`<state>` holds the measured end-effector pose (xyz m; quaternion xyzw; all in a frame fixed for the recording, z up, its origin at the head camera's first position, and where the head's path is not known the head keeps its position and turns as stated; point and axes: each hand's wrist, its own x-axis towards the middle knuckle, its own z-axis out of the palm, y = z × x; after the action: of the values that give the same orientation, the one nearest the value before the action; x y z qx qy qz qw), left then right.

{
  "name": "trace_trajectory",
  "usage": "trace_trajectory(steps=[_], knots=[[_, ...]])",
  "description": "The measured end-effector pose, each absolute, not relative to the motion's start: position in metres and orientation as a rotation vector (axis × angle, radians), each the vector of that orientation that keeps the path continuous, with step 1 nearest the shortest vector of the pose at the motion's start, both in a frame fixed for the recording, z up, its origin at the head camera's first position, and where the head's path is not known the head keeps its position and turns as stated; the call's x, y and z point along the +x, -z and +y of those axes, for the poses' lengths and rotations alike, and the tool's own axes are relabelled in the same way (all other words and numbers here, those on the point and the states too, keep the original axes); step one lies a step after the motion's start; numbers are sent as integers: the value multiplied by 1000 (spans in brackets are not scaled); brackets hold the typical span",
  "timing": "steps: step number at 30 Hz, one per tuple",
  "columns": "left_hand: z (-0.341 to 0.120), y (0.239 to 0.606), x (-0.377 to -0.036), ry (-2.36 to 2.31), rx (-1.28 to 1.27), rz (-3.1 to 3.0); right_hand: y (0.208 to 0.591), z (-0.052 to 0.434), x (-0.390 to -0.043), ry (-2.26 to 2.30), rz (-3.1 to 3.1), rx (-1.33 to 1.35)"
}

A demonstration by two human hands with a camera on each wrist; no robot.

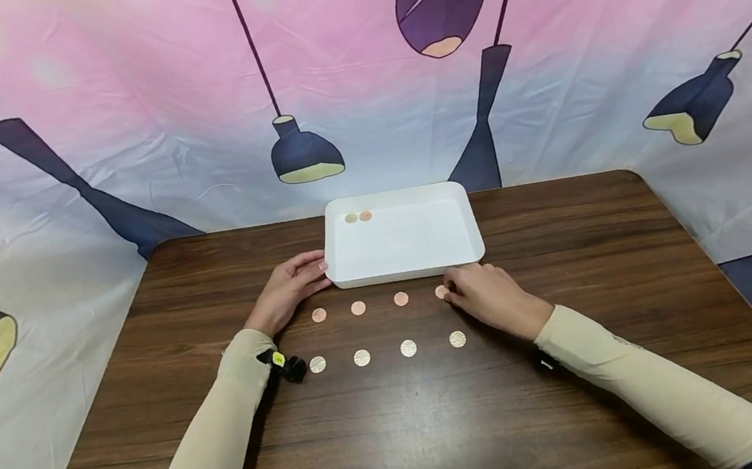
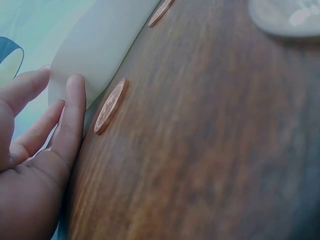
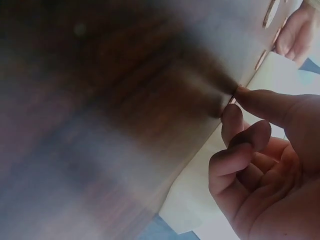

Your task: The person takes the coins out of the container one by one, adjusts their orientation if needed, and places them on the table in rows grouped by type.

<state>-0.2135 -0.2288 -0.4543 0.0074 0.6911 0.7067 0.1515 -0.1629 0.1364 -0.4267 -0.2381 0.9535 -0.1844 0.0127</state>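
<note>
Nearest us, four silver coins (image 1: pixel 361 357) lie between our wrists. Beyond them, our right hand (image 1: pixel 491 299) pinches the end copper coin (image 1: pixel 440 291). Our left hand (image 1: pixel 290 287), fingers relaxed, touches the white tray (image 1: pixel 406 258) just ahead.

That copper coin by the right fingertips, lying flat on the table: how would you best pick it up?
The copper coin lies flat on the wooden table, so there is no face to grab. Probably best to come from above and pinch its thin rim between thumb and a fingertip of the right hand, or slide it toward you first. The white tray wall stands just behind it, blocking an approach from the far side.
</note>
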Motion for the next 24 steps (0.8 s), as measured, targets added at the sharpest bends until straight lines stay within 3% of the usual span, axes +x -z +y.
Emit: trace_trajectory(steps=[7,12,24], knots=[[-229,455,-215,-2032,22,1964,425,137,-161,584,2991,-776],[-228,454,-214,-2032,11,1960,415,139,-169,848,2928,-712],[-230,453,-213,-2024,16,1973,407,114,-234,1219,2748,-531]])
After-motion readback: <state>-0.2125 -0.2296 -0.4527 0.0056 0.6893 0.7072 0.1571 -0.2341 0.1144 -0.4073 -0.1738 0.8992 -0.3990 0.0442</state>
